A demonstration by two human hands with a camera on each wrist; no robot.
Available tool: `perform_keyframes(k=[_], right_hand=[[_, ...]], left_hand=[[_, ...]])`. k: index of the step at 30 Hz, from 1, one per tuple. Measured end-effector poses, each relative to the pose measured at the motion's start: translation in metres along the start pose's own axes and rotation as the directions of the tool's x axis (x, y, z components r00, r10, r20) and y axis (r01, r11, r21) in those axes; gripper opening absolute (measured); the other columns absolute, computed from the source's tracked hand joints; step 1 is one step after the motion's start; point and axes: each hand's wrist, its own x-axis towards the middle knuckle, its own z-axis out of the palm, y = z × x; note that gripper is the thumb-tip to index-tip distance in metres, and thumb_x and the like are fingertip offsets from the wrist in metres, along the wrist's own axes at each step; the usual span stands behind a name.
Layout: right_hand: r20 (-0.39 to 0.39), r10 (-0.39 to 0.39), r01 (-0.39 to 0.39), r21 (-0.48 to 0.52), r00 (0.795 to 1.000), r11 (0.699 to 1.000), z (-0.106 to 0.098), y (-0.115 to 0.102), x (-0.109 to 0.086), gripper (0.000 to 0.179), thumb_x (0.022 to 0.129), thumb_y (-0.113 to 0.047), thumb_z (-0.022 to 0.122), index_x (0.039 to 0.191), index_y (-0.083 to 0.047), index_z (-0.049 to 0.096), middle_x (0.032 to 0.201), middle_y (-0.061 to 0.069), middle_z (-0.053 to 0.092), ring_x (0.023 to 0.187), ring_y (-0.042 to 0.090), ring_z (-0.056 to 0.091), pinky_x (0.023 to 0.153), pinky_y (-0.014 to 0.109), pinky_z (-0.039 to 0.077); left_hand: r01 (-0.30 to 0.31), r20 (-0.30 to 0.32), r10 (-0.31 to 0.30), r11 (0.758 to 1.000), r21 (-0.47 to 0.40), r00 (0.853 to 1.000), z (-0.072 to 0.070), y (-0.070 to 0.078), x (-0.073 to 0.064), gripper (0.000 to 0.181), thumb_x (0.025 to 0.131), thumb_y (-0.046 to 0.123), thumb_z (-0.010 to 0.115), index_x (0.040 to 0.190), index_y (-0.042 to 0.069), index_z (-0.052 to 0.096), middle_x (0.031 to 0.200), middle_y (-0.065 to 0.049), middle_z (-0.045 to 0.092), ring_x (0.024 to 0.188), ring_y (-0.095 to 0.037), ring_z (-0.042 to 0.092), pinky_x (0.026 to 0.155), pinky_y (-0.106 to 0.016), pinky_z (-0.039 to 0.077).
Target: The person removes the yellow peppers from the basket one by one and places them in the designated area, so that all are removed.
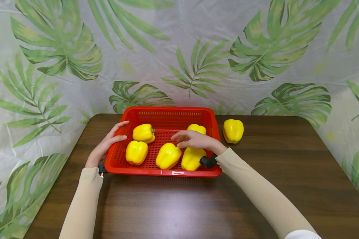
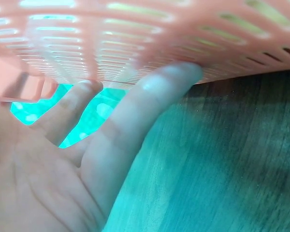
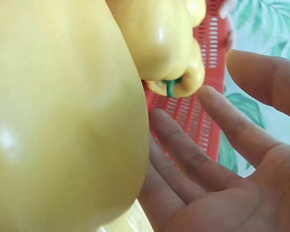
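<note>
A red slotted plastic basket [image 1: 163, 172] holds several yellow bell peppers. My left hand [image 1: 103, 147] grips the basket's left side, thumb over the rim; in the left wrist view, fingers lie against the outer slotted wall [image 2: 121, 29]. My right hand [image 1: 195, 139] is inside over the right half, fingers loosely spread and holding nothing. Beside its fingertips lies a front-middle pepper [image 1: 168, 156]. Another pepper [image 1: 192, 159] sits under the hand, and one farther back [image 1: 197, 128] is partly hidden by it. Two more peppers, one with a green stem [image 1: 143, 132], lie at the left.
One yellow bell pepper [image 1: 233, 131] stands on the dark wooden table [image 1: 272, 159], just right of the basket. A leaf-patterned cloth [image 1: 197, 66] hangs behind the table's back edge. A black wrist camera [image 1: 208, 161] is on the right wrist, low over the basket's front right corner.
</note>
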Motion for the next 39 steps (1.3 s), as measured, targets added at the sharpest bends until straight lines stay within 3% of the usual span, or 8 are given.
perform_keyframes(k=[9, 19, 27, 39], right_hand=[[0.015, 0.018, -0.016, -0.124, 1.0, 0.992, 0.005, 0.0, 0.007, 0.038, 0.093, -0.014, 0.059, 0.13, -0.001, 0.058, 0.128, 0.011, 0.058, 0.114, 0.024, 0.052, 0.098, 0.036, 0.042], [0.072, -0.036, 0.045, -0.133, 0.997, 0.99, 0.014, -0.006, 0.017, 0.043, 0.091, -0.011, 0.061, 0.134, -0.008, 0.056, 0.135, 0.007, 0.053, 0.117, 0.022, 0.05, 0.098, 0.034, 0.04], [0.137, 0.012, 0.005, -0.118, 0.99, 0.993, 0.025, -0.009, 0.023, 0.054, 0.091, -0.008, 0.058, 0.142, -0.019, 0.047, 0.143, 0.002, 0.043, 0.119, 0.02, 0.042, 0.1, 0.035, 0.035], [0.084, 0.063, -0.046, -0.193, 0.994, 0.98, 0.031, -0.01, 0.027, 0.05, 0.09, -0.013, 0.063, 0.136, -0.017, 0.045, 0.139, 0.007, 0.045, 0.112, 0.023, 0.047, 0.098, 0.037, 0.038]], left_hand=[[-0.001, 0.003, 0.001, 1.0, 0.006, 1.0, 0.0, 0.001, 0.001, 0.059, 0.099, 0.008, 0.042, 0.151, 0.022, 0.018, 0.149, -0.016, 0.018, 0.124, -0.042, 0.039, 0.087, -0.044, 0.05], [-0.01, 0.01, 0.01, 1.0, -0.008, 1.0, -0.001, 0.001, 0.002, 0.059, 0.099, 0.007, 0.04, 0.151, 0.021, 0.017, 0.15, -0.016, 0.017, 0.125, -0.04, 0.037, 0.088, -0.042, 0.05], [-0.008, 0.01, 0.008, 1.0, -0.008, 1.0, -0.001, 0.0, 0.002, 0.059, 0.099, 0.008, 0.041, 0.151, 0.021, 0.017, 0.15, -0.016, 0.017, 0.124, -0.04, 0.037, 0.088, -0.043, 0.05], [-0.006, 0.002, 0.006, 1.0, 0.0, 1.0, -0.001, -0.001, 0.0, 0.059, 0.099, 0.008, 0.041, 0.151, 0.022, 0.018, 0.15, -0.015, 0.017, 0.124, -0.04, 0.037, 0.088, -0.043, 0.05]])
